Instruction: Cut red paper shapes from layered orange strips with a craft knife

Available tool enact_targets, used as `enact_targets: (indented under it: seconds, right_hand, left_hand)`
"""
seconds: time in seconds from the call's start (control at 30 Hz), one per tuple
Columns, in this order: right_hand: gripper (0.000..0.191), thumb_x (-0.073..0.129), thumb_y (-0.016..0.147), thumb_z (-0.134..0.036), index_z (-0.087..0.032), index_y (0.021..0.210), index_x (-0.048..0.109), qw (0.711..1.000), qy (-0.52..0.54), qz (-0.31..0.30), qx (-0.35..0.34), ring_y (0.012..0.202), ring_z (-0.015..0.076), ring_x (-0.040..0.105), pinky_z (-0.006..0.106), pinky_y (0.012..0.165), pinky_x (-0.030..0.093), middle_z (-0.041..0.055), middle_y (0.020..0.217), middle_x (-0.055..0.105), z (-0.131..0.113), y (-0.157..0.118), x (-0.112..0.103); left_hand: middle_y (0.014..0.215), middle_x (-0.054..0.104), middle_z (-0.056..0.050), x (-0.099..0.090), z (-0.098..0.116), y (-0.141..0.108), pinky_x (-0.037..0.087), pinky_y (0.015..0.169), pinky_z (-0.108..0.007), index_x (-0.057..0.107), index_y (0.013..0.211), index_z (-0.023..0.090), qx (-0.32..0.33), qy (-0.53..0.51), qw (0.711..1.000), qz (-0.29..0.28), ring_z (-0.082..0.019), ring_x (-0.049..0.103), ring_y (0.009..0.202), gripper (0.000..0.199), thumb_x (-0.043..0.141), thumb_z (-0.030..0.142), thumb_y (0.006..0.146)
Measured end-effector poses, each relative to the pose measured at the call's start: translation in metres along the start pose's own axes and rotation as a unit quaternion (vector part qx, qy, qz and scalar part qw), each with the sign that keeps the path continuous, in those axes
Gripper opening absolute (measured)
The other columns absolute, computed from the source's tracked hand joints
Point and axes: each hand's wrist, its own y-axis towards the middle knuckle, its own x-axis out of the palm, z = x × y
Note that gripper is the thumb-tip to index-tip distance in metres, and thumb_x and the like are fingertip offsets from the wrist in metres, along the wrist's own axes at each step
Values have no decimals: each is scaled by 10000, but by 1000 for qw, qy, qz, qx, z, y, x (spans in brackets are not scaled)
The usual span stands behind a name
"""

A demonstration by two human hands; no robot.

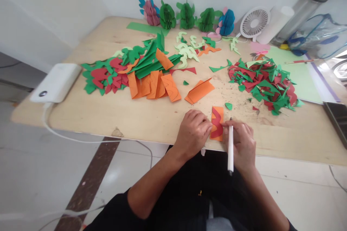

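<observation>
Head view: red cutout (217, 122) lay on orange card (220, 112) nr worktop (151, 119) front edge. L hand (193, 130), curled, touched card's left side; couldn't tell if gripping. R hand (242, 140) held white pen (230, 148). Prob. part done: many pieces cut, other orange cards (170, 87) whole, one w/ drawn curves. Count: 1 pen, 1 cutout on card, 5 paper figures (186, 16) along back edge; scraps (271, 86) too jumbled.

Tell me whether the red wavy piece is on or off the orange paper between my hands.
On: the red wavy piece lies over the orange paper, with orange showing beside its curves.
</observation>
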Motion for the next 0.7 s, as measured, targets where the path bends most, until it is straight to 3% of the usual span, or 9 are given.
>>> enact_targets:
  seconds: [0.7]
  right_hand:
    - [132,523,917,-225,-258,1021,597,1000,4,-7,1,886,221,643,386,853,431,22,909,708,-2,1,0]
  left_hand:
    - [792,611,-42,0,0,0,467,828,-363,656,743,166,3,-4,1000,4,-196,525,833,226,524,150,926]
